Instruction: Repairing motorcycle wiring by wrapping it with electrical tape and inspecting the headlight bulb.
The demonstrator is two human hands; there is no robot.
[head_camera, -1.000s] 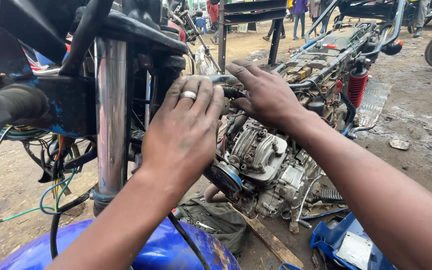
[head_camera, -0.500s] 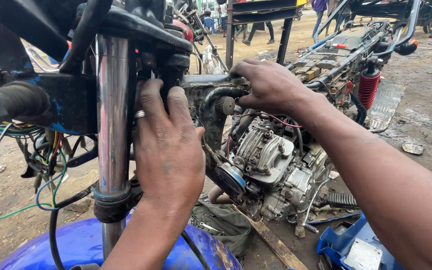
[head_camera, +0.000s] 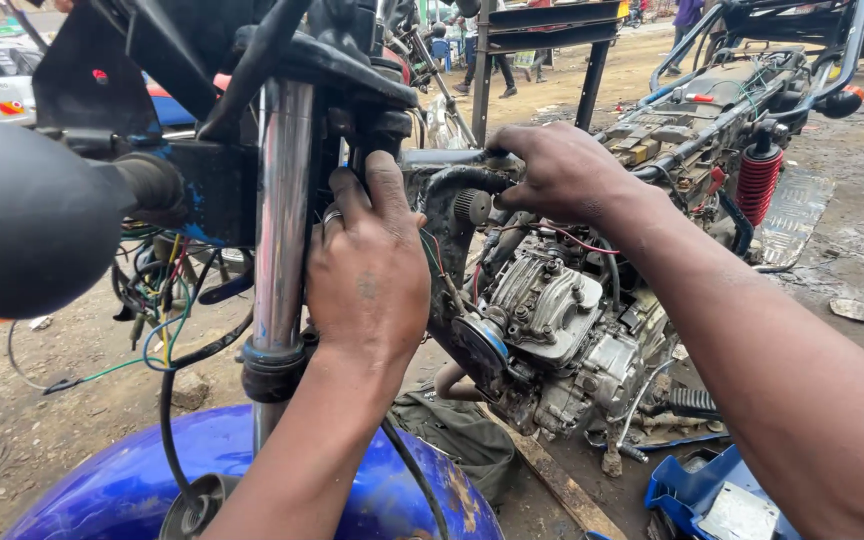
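Observation:
I look down on a stripped motorcycle from its front. My left hand (head_camera: pixel 367 270), a ring on one finger, presses flat against the steering head just right of the chrome fork tube (head_camera: pixel 282 210), fingers pointing up under the black top yoke (head_camera: pixel 337 60). My right hand (head_camera: pixel 557 170) is closed over the frame's top tube where it meets the steering head, above the bare grey engine (head_camera: pixel 552 320). What its fingers grip is hidden beneath the palm.
A blue front mudguard (head_camera: pixel 252 480) fills the bottom. A black handlebar grip (head_camera: pixel 32 225) juts in at left, with loose coloured wires (head_camera: pixel 162 300) behind. A red shock spring (head_camera: pixel 757 180) sits at the rear right, a blue plastic part (head_camera: pixel 717 495) on the dirt. People stand far off.
My left hand slid left and down from the frame onto the steering head beside the fork tube. My right hand closed tighter over the frame's top tube. The camera moved in closer.

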